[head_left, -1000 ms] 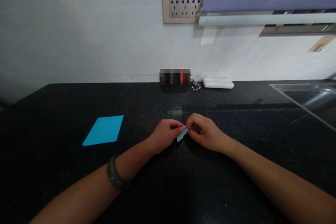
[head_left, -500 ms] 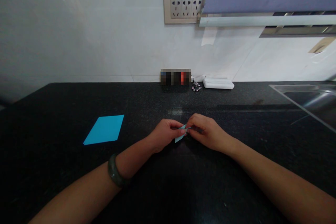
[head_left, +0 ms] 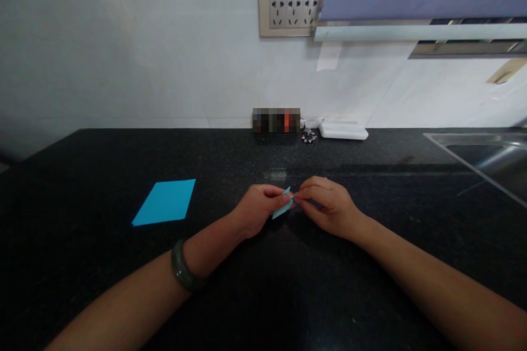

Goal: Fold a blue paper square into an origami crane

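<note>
Between my hands is a small folded piece of pale blue paper (head_left: 280,210), tilted above the dark counter. My left hand (head_left: 260,208) grips it, with the thumb on its near face and the fingers behind. My right hand (head_left: 327,203) is closed in a pinch at the paper's right edge, thumb and index fingertip together on its tip. The folds under my fingertips are too small to make out. To the left, a flat sheet of bright blue paper (head_left: 167,203) lies on the counter.
The black counter (head_left: 230,296) runs back to a tiled wall. Against it are a blurred-out box (head_left: 276,120), a beaded string (head_left: 308,135) and a white plastic object (head_left: 343,130). A sink (head_left: 489,156) lies at the right. A socket panel (head_left: 290,12) is on the wall.
The folded paper has tilted slightly, and more of its face shows. My right hand has drawn a little to the right, its fingertips now at the paper's edge. The blue sheet has stayed put.
</note>
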Available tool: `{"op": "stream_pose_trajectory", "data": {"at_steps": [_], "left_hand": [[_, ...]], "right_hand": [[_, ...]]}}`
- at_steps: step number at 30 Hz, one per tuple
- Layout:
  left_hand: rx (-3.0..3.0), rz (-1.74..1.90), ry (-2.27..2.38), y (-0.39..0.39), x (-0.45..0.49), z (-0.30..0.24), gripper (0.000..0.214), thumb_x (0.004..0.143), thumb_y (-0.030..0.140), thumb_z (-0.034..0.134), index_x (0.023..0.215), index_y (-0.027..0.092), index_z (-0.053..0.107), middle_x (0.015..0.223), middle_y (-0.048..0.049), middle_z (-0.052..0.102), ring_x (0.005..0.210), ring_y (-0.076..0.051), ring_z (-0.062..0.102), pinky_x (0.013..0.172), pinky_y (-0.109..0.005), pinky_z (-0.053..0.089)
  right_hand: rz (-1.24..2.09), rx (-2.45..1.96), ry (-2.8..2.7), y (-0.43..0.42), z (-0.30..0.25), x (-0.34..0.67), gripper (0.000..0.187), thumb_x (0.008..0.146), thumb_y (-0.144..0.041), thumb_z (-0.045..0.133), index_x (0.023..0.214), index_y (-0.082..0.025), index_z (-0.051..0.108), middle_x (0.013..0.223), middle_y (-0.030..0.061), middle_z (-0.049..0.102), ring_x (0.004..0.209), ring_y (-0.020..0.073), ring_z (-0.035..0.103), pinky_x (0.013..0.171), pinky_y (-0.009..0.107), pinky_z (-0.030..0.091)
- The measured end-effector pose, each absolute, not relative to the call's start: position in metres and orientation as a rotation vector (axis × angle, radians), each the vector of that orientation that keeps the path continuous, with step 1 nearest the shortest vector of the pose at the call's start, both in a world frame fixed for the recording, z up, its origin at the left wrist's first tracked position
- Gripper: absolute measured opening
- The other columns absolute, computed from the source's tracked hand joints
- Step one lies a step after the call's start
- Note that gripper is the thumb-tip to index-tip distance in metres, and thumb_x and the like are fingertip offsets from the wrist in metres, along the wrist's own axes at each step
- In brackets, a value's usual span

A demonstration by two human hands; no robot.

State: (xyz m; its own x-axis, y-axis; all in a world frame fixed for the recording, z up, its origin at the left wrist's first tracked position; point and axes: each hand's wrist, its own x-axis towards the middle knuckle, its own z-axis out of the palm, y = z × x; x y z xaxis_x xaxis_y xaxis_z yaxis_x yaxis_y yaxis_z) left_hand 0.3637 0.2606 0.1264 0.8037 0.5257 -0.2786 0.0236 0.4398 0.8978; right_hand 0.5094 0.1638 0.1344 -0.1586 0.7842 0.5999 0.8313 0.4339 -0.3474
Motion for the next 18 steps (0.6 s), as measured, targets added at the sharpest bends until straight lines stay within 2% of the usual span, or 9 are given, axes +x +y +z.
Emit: {"op": "stream_pose_trajectory", "data": {"at_steps": [7,18], "left_hand": [[1.013,0.346,0.537,0.2603,0.3636,0.1246,0.022,0.057,0.022,0.071,0.074,0.010,0.064,0.069,-0.0042,0.062,0.067,-0.011,0.056,0.073,-0.029,0.040],[1.091,0.332,0.531,0.2586,0.3640,0.1258,0.022,0.058,0.027,0.069,0.073,0.011,0.065,0.064,-0.0033,0.061,0.058,-0.010,0.052,0.059,-0.025,0.039]], "right_hand": [[-0.116,-1.411,-1.955,0.1642,0.1348,0.5066,0.010,0.078,-0.017,0.047,0.083,-0.016,0.056,0.077,0.0054,0.057,0.071,0.0138,0.052,0.062,0.027,0.044],[-0.043,-1.515,-1.868,0.1636,0.1350,0.5020,0.013,0.080,-0.018,0.044,0.086,-0.016,0.055,0.078,0.0055,0.056,0.073,0.0139,0.051,0.065,0.028,0.044]]}}
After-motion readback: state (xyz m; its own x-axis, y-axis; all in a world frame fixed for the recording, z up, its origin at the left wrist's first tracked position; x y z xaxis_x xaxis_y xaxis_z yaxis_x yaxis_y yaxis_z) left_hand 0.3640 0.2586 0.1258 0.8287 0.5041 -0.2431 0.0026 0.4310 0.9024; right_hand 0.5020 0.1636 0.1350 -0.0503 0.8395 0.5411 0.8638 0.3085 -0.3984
